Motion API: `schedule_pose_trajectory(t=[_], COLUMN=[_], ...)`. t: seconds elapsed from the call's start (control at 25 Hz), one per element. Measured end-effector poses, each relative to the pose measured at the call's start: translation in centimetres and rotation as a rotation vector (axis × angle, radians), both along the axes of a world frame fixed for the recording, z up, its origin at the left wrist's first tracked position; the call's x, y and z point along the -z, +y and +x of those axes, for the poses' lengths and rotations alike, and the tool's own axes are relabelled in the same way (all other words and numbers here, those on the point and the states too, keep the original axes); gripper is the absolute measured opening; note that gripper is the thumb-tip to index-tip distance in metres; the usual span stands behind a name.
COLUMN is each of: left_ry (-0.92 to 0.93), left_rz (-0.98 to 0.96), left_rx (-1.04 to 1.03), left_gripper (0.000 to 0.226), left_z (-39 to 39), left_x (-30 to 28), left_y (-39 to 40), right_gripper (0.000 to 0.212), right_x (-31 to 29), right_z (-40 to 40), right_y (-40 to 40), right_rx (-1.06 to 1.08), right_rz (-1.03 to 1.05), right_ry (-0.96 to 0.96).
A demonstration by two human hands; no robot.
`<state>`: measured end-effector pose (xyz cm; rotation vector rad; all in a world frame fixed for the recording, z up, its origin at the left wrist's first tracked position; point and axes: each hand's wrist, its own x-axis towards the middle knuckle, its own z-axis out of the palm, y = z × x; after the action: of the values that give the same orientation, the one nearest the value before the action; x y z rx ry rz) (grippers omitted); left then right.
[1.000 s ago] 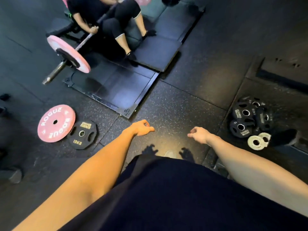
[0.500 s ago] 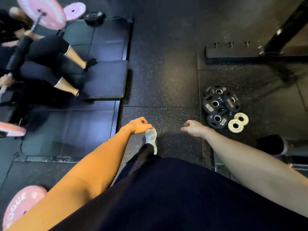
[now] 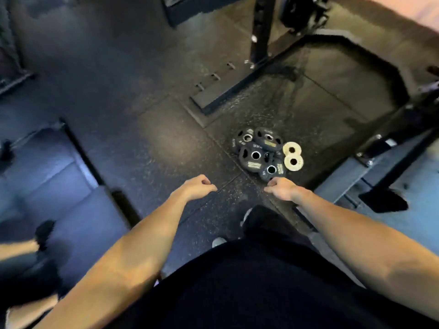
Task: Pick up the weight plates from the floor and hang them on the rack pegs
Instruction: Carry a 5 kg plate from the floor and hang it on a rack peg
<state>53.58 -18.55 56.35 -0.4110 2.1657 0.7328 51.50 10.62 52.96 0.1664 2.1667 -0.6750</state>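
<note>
As the wearer has turned from the pink plates, small black weight plates [image 3: 260,154] now lie on the floor [image 3: 166,143] just ahead; left hand [image 3: 194,188] and right hand [image 3: 281,188] loosely curled, empty. Pickup likely next.

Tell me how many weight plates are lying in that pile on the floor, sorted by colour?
Black weight plates: 4
White weight plates: 2
Total: 6

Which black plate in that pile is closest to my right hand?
The lowest black plate, just above the right hand; the other black plates lie farther up.
</note>
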Motion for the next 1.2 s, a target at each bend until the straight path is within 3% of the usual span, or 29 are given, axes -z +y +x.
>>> schedule_pose_trajectory(t=[0.2, 0.4, 0.72, 1.0, 1.2], left_ry=[-0.024, -0.054, -0.128, -0.226, -0.279], left_rz=[-0.033, -0.057, -0.062, -0.080, -0.101], left_rx=[0.192, 0.252, 0.352, 0.442, 0.381], left_gripper=[0.037, 0.047, 0.040, 0.042, 0.043], left_z=[-12.6, -23.2, -38.6, -49.6, -53.4], left_x=[0.8, 1.4, 4.7, 15.4, 27.5], left_y=[3.1, 8.1, 13.1, 14.7, 16.2], right_gripper=[0.037, 0.037, 0.035, 0.036, 0.036], right_x=[1.6, 2.2, 3.2, 11.8, 25.0], right_z=[-6.4, -13.3, -24.7, -32.8, -38.6], right_y=[3.4, 7.3, 11.6, 12.7, 13.3], right_rx=[0.204, 0.386, 0.595, 0.806, 0.820], right_rz=[-0.015, -0.049, -0.049, -0.001, -0.011], right_ry=[0.015, -0.023, -0.123, -0.193, -0.280])
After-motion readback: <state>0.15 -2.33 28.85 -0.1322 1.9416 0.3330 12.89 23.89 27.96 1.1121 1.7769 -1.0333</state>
